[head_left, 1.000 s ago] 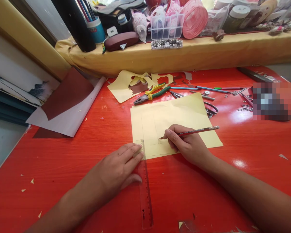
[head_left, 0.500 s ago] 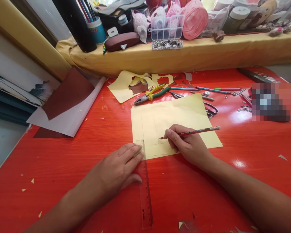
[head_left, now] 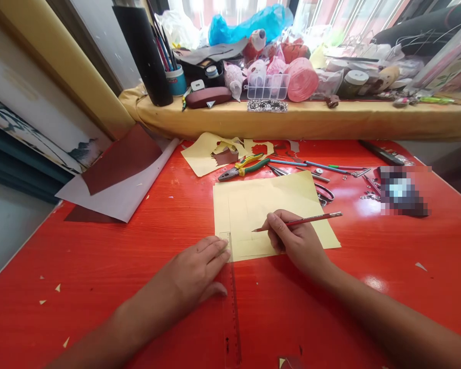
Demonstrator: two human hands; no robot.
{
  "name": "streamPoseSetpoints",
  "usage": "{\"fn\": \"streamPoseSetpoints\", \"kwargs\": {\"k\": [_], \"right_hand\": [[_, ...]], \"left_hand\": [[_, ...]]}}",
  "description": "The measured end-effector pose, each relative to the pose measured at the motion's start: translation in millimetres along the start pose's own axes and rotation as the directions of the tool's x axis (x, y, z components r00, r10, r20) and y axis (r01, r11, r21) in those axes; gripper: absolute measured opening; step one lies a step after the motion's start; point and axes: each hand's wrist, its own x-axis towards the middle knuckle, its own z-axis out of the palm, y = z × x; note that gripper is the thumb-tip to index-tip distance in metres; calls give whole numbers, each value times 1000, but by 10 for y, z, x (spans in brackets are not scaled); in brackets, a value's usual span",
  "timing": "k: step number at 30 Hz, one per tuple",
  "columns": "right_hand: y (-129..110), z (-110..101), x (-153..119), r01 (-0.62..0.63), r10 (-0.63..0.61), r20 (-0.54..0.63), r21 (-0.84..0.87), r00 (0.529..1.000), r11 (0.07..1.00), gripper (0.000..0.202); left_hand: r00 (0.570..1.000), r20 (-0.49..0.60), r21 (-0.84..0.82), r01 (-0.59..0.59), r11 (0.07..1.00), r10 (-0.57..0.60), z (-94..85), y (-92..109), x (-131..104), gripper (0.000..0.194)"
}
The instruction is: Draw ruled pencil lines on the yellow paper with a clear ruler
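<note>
On the red table lies a sheet of yellow paper (head_left: 284, 200) with faint pencil lines on its left part; another sheet edge shows beneath. My left hand (head_left: 200, 261) holds a clear plastic ruler (head_left: 233, 318) down, fingers together over its upper end, thumb apart. The ruler points away from me, its far end over the paper's lower left corner. My right hand (head_left: 292, 236) grips a dark red pencil (head_left: 315, 218) between thumb and fingers. The pencil tip is close to the drawn lines; whether it touches the paper I cannot tell.
Behind the paper lie pliers (head_left: 244, 168), yellow offcuts (head_left: 200, 156), scissors (head_left: 326, 192) and several pens. Brown and white sheets (head_left: 119, 164) lie at left. A blurred-out dark object (head_left: 403, 192) is at right. A cluttered ledge (head_left: 234, 120) runs along the back.
The camera view has tilted up, showing more of the ledge and window. Both hands keep their holds, with the pencil tip shifted slightly against the drawn lines.
</note>
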Motion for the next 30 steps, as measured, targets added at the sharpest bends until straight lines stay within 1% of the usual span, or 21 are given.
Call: {"fn": "streamPoseSetpoints", "kwargs": {"k": [3, 5, 8, 12, 17, 21, 24, 30], "right_hand": [[-118, 103, -19, -7, 7, 93, 5, 996, 1000, 45], [-163, 191, -1, 8, -10, 124, 17, 992, 1000, 44], [-142, 323, 54, 35, -37, 113, 17, 993, 999, 43], [-7, 426, 100, 52, -51, 65, -1, 997, 999, 47], [94, 420, 89, 53, -53, 9, -20, 999, 998, 47], [101, 416, 82, 44, -42, 35, -53, 998, 998, 45], [114, 424, 85, 60, -55, 56, -87, 997, 994, 43], [126, 423, 92, 55, -50, 63, -91, 997, 994, 41]], "left_hand": [[1000, -10, -26, 8, 1000, -8, -22, 16, 21, 54], [1000, -13, -24, 8, 1000, -9, -18, 27, 30, 56], [1000, -22, -12, 10, 1000, -10, 22, 30, 30, 58], [999, -32, 9, 14, 1000, -14, 85, 10, 11, 62], [1000, -25, 7, 10, 1000, -10, 135, -2, -16, 61], [998, -43, -22, 45, 999, -46, 175, 0, -31, 58], [999, -41, -21, 29, 999, -30, 175, -3, -34, 59], [999, -33, 39, 30, 999, -29, 146, 26, -32, 57]]}}
